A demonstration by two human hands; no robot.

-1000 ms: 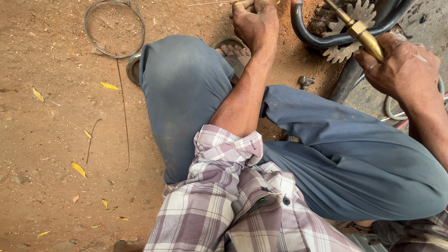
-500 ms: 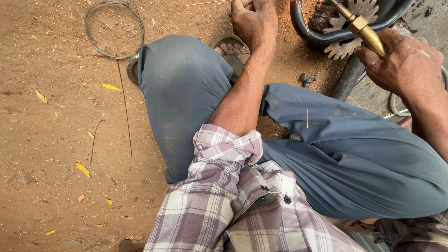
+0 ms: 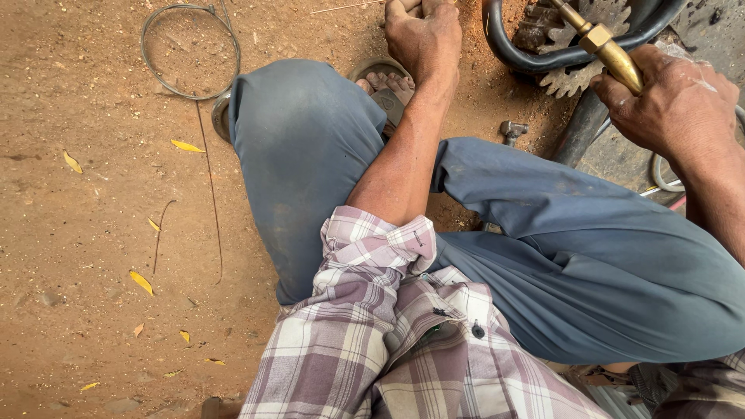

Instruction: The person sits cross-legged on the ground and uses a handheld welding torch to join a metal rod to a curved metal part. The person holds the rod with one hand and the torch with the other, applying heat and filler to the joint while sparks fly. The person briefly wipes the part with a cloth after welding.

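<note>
My right hand (image 3: 673,97) grips a brass torch (image 3: 601,43) whose tip points up and left over a toothed sprocket (image 3: 576,76) and a curved black tube (image 3: 535,56) of a frame. My left hand (image 3: 423,35) reaches past my knees to the top edge, fingers curled around something small that I cannot make out. I squat in blue-grey trousers (image 3: 310,147) and a plaid shirt, and a sandalled foot (image 3: 382,84) shows just below the left hand.
Brown dirt ground spreads to the left with scattered yellow leaves (image 3: 141,282). A coiled wire loop (image 3: 190,48) lies at top left with a straight wire trailing down. A small metal bolt (image 3: 512,130) lies between my legs. Hoses (image 3: 666,180) run at right.
The view has shifted slightly; both hands stay nearly where they were, the right still on the torch, the left still at the top edge.
</note>
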